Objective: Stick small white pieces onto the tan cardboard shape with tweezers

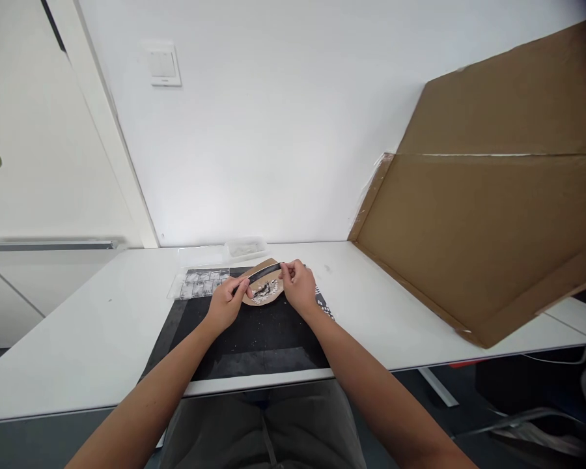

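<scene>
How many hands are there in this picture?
2: the left hand pinches the dark strip near one end, and the right hand pinches it near the other. No other hands show.

forearms (pixel 173 374) angled inward | left hand (pixel 223 306): fingers (pixel 241 287) pinched | right hand (pixel 299 285): fingers pinched

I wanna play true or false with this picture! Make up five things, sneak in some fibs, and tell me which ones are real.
1. The left hand and the right hand both hold the dark strip. True.
2. The mat is bright red. False: the mat is black.
3. A light switch is on the wall. True.
4. The big cardboard is on the picture's left side. False: the cardboard is on the right.
5. The table is green. False: the table is white.
</scene>
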Action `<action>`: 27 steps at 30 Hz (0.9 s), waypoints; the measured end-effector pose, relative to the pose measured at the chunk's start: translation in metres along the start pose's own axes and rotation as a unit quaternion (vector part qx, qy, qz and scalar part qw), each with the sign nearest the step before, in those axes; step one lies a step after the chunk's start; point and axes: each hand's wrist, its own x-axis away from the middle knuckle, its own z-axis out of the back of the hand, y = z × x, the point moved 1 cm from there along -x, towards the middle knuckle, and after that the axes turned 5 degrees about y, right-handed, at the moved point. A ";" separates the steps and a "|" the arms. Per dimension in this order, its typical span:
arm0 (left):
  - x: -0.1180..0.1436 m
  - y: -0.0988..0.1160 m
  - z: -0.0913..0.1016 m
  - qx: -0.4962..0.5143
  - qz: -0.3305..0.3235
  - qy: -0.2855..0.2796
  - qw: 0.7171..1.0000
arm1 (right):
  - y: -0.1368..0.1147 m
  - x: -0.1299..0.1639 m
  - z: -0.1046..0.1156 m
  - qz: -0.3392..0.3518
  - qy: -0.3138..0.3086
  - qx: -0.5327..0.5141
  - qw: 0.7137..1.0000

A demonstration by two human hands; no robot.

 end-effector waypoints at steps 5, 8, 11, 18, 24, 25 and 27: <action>0.000 0.000 0.000 0.005 0.003 0.000 1.000 | -0.022 0.012 -0.013 0.043 -0.036 -0.022 0.998; -0.001 0.000 0.000 0.003 0.007 0.004 1.000 | -0.016 0.007 -0.010 0.022 -0.010 -0.022 0.999; -0.001 -0.001 0.000 0.001 0.010 0.005 1.000 | 0.001 -0.001 -0.003 -0.009 0.025 -0.016 1.000; -0.001 -0.001 -0.001 0.002 0.009 -0.015 1.000 | -0.014 0.010 -0.012 0.027 -0.006 -0.037 0.999; -0.002 -0.001 0.000 -0.005 0.007 -0.012 1.000 | -0.013 0.007 -0.016 0.026 -0.002 -0.037 0.999; -0.002 -0.001 -0.001 -0.006 0.007 -0.011 1.000 | -0.008 0.005 -0.014 0.018 0.005 -0.035 0.999; -0.002 -0.002 -0.001 -0.006 0.007 -0.011 1.000 | -0.004 0.004 -0.011 0.011 0.007 -0.033 0.999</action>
